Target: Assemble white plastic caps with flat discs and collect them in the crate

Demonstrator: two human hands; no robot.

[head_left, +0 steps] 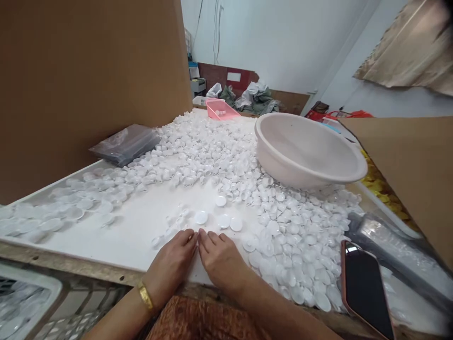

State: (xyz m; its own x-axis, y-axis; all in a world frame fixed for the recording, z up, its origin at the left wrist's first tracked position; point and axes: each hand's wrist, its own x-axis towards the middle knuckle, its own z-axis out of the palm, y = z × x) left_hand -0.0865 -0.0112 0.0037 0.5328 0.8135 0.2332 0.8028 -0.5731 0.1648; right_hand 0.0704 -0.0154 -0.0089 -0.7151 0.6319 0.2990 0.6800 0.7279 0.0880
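A tall brown cardboard sheet (88, 80) walls off the left side of the white table (141, 231), and a second cardboard flap (414, 165) leans in from the right. Across the table's middle and right lies a broad heap of small white plastic caps (219, 156), running from the far edge down to the near right corner. A large pale basin (307, 151) sits on the heap at the right, showing nothing inside. A grey plastic bag (125, 143) rests by the left cardboard, a dark phone (366, 288) lies at the near right edge, and a small pink tray (221, 109) stands at the far end. No writing can be read anywhere. At the near edge the left hand (171, 264) and right hand (221, 259) lie flat, palms down, side by side with fingertips almost meeting; fingers are together and hold nothing. A gold bracelet (145, 295) circles the left wrist. Just beyond the fingertips a few loose caps (219, 219) lie apart on the bare patch of table.
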